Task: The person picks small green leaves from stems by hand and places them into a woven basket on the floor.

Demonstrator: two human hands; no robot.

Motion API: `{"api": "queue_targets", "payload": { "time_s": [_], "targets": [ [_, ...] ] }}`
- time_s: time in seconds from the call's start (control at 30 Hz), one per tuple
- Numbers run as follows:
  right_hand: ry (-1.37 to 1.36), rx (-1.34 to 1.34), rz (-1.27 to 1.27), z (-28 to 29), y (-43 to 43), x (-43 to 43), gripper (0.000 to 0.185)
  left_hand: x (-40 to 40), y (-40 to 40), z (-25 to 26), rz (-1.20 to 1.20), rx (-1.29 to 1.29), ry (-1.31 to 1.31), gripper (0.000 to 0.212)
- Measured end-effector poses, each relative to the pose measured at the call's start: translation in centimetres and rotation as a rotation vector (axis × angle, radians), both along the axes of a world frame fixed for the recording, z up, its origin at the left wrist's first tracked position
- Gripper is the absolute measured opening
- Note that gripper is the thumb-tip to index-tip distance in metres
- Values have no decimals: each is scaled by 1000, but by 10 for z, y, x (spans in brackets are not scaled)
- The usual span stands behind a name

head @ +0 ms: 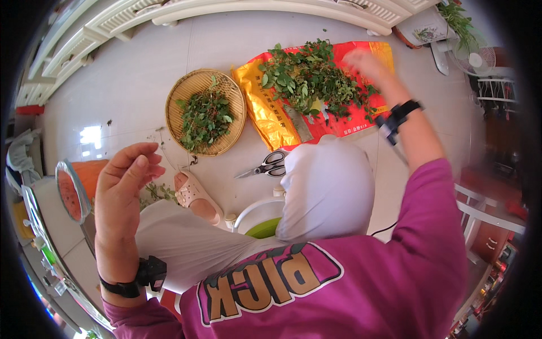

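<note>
My left hand (127,186) is raised above my left knee, with its fingers loosely bent. I see nothing held between its thumb and fingertips. My right hand (368,65), blurred, reaches over the far right side of a heap of leafy green sprigs (309,76). Whether its fingers touch a stem is unclear. The sprigs, with small brownish clusters among the leaves, lie on a red and yellow plastic sack (358,120). Left of the sack, a round woven bamboo tray (173,114) holds a smaller pile of plucked-looking leaves and clusters (206,118).
Scissors (264,166) with black and grey handles lie by my right knee. Stem scraps (159,193) are on the tiled floor beside my sandalled foot (199,199). An orange bin (87,178) with a plastic liner stands at left, and white cabinets (271,12) line the far side.
</note>
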State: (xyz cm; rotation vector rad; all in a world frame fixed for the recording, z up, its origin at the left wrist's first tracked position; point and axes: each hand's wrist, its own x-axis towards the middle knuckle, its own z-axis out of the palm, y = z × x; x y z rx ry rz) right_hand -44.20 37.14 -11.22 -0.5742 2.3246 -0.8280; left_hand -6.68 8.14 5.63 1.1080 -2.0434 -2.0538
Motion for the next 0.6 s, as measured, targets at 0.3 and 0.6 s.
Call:
{"api": "queue_targets", "payload": {
  "time_s": [0.3, 0.6],
  "targets": [
    [369, 287, 115, -146, -54, 97, 29, -34, 2, -58, 52, 224, -209, 20],
    [222, 410, 227, -189, -52, 80, 11, -40, -1, -85, 55, 295, -223, 20]
  ]
}}
